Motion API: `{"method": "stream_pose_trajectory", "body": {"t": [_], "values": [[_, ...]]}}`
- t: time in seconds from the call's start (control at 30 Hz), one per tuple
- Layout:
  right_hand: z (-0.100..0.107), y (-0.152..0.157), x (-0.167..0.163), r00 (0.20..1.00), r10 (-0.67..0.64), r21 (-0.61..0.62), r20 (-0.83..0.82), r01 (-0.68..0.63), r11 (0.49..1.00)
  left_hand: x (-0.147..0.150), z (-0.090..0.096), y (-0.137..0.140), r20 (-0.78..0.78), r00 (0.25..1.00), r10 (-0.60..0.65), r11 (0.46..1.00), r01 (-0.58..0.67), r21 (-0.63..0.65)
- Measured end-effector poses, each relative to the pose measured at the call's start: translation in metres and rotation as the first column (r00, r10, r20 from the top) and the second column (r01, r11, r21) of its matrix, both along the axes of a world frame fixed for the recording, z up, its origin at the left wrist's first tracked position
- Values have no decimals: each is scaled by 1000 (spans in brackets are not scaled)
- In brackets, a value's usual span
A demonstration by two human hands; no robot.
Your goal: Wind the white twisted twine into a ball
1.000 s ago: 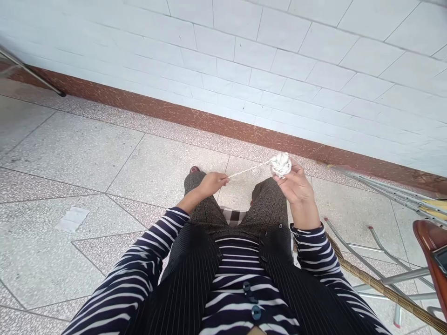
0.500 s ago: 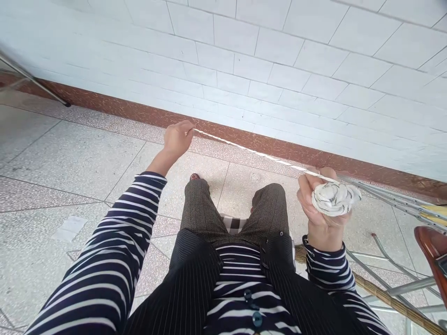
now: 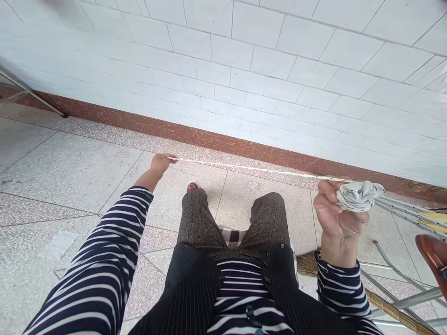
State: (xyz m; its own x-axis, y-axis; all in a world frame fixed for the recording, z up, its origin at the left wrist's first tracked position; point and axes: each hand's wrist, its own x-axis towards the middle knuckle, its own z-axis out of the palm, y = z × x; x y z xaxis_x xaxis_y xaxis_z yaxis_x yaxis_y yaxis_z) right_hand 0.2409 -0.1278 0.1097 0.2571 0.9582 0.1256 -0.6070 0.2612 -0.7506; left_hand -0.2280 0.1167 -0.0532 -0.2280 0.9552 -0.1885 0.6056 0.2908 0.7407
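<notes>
A thin white cord (image 3: 240,166), twisted with a dark strand, stretches nearly straight between my two hands. Its far end is pinched in the closed fingers of my left hand (image 3: 161,165), out over the floor. On the right, my right hand (image 3: 337,218) grips a rosette-like wound bundle of white cord (image 3: 359,195), palm turned up toward me. The cord runs from the top of this bundle. Behind the bundle, some of the right fingers are hidden.
A white tiled wall (image 3: 258,70) with a reddish-brown baseboard (image 3: 216,138) faces me. A paper (image 3: 59,245) lies on the floor at left. A broom (image 3: 307,263), metal tube legs (image 3: 401,291) and a reddish-brown seat edge (image 3: 431,256) are at right.
My left hand has moved left and lower, my right hand further right with the bundle. The cord span between them is longer and more level.
</notes>
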Motion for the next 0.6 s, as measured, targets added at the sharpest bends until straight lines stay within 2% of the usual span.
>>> {"method": "stream_pose_trajectory", "body": {"t": [0.1,0.17,0.23,0.37,0.43,0.5,0.53,0.6], "values": [[-3,7,-12,999,22,-81,31,-19,997,3,-10,0,-221,960,-174,983,155,-102],[-8,17,-26,987,93,-168,131,-70,983,23,-14,-4,-239,907,-346,936,318,-149],[-16,30,-42,951,208,-279,230,-141,950,57,-13,-11,-212,837,-504,863,483,-148],[-34,53,-69,913,334,-431,234,-210,877,140,10,-41,48,737,-674,739,672,50],[-41,58,-76,907,365,-462,211,-237,855,177,26,-62,237,635,-735,676,709,201],[-45,59,-79,904,378,-474,201,-248,845,205,39,-84,407,482,-776,612,730,303],[-47,59,-79,906,374,-478,199,-243,844,215,43,-95,468,433,-771,604,731,319],[-49,58,-77,916,346,-480,204,-214,851,229,44,-112,543,403,-736,622,718,311]]}}
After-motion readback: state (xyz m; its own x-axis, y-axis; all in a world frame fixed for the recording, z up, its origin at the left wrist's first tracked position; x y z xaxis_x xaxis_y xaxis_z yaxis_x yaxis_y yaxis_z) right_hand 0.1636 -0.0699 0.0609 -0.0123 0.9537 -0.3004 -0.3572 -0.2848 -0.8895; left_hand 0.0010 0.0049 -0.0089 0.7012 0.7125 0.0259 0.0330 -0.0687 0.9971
